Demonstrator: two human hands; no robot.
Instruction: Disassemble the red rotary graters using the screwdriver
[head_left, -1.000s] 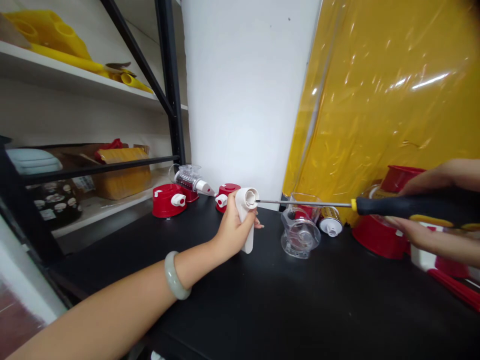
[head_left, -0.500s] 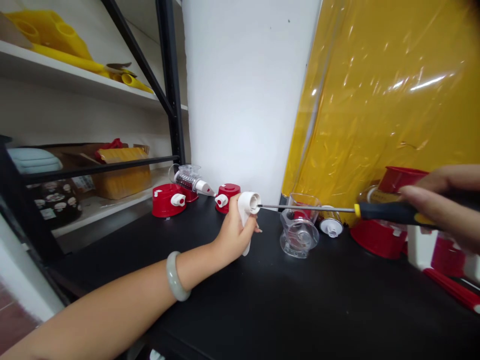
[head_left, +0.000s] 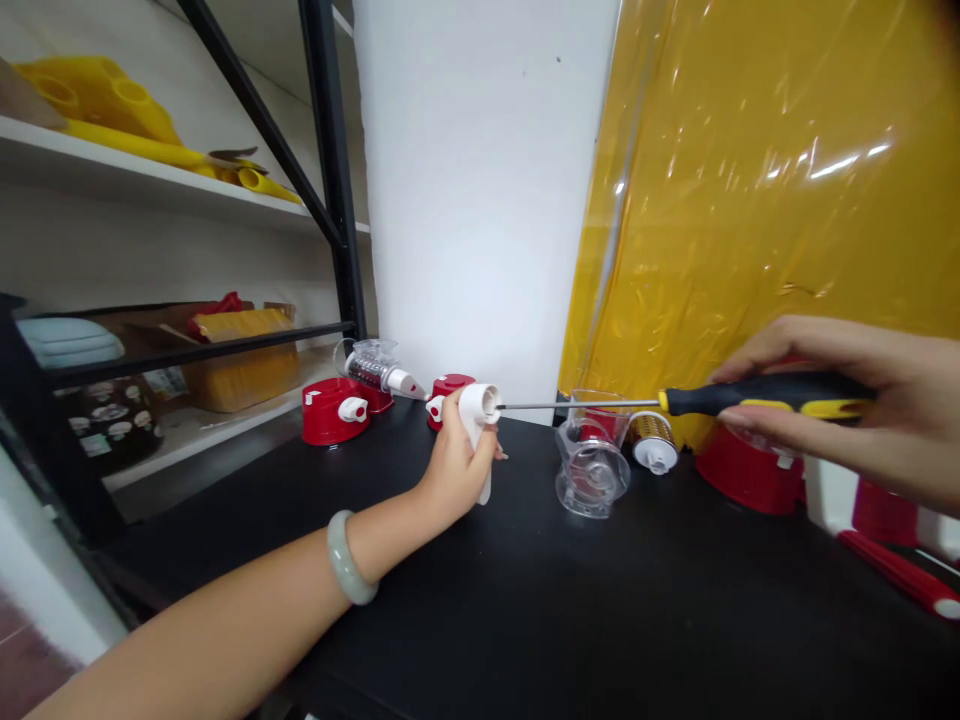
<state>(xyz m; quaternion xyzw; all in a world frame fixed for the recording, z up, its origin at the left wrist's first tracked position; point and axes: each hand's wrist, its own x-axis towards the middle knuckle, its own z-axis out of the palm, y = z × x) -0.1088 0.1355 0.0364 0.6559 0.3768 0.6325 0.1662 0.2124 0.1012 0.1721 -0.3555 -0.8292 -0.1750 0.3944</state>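
My left hand [head_left: 450, 462] is closed around a white plastic part [head_left: 474, 404] with a round hollow end and a flat arm hanging below. The socket opening faces right. My right hand [head_left: 911, 410] grips a screwdriver [head_left: 694, 402] with a black and yellow handle, thumb below it and fingers above. The long metal shaft lies nearly level, and its tip is at the socket's opening; how deep it reaches is hidden. Under the shaft, a clear plastic piece [head_left: 592, 475] stands on the black table [head_left: 480, 610], beside a grater drum [head_left: 655, 445] with a white end.
Red housings [head_left: 334, 415] with white knobs stand at the back left, near another grater drum [head_left: 371, 370]. On the right are a larger red base [head_left: 750, 470] and a red handle [head_left: 900, 570]. A black shelf frame [head_left: 330, 170] rises left; yellow plastic sheeting [head_left: 750, 180] hangs right.
My right hand has moved left with the screwdriver, and more of the hand shows. Less of the shaft is visible outside the white part. The view has shifted slightly.
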